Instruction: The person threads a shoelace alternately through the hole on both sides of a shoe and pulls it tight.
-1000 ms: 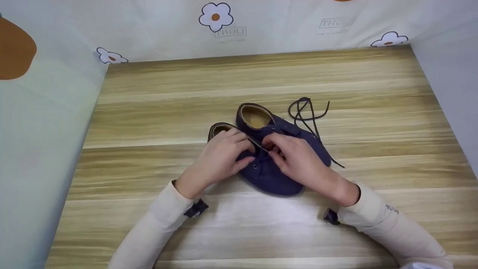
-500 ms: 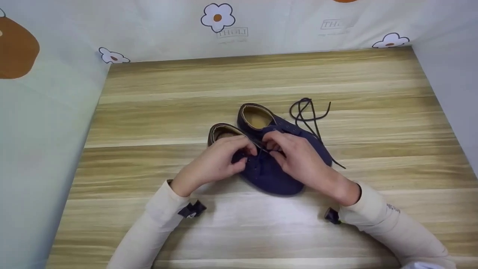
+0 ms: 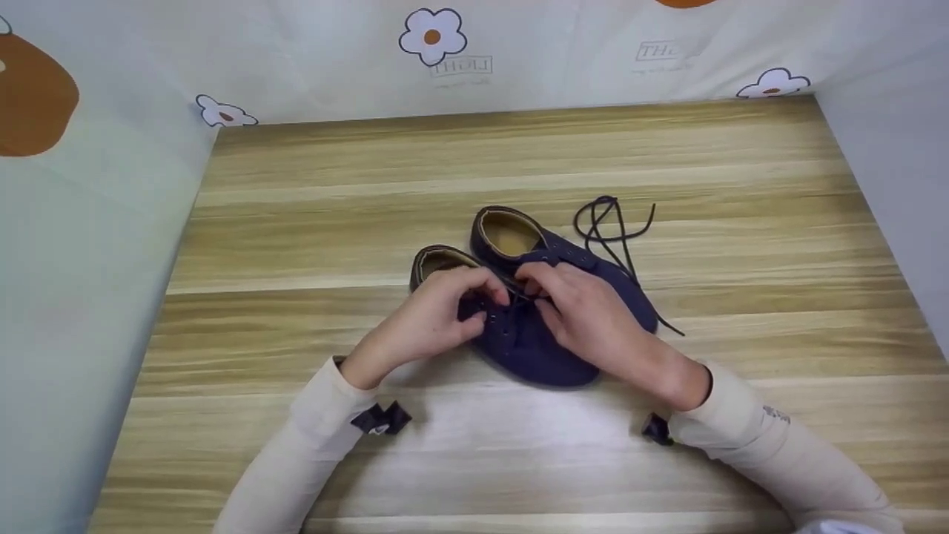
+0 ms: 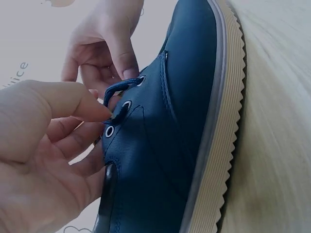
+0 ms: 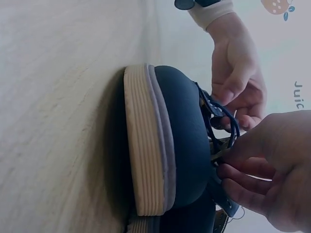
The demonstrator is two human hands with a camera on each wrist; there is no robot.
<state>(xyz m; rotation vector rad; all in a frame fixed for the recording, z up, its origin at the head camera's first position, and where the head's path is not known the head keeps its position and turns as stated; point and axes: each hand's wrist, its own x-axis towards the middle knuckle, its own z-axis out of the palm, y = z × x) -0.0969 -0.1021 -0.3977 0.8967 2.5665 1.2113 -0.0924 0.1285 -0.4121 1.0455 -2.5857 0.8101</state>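
Note:
A dark blue lace-up shoe (image 3: 549, 360) lies tilted on the table between both hands, its pale ridged sole (image 4: 221, 111) facing the left wrist camera. My left hand (image 3: 434, 311) is at the near eyelet flap, pinching a dark shoelace (image 4: 116, 87) beside an eyelet, with other fingers behind the flap. Opposite, my right hand (image 3: 593, 308) pinches the shoe at its far lace flap; what lies between those fingertips is partly hidden. Lace strands (image 5: 235, 126) span the shoe's opening between the hands.
A matching shoe (image 3: 637, 297) lies right behind the first, with a long loose lace (image 3: 619, 236) spread beyond it. They rest on a wood-grain table (image 3: 334, 200). A flower-printed cloth (image 3: 541, 37) rises at the back and sides.
My left hand has drawn back slightly from the shoe's opening, and its thumb has shifted left, baring more eyelets. The right hand and both shoes have barely moved.

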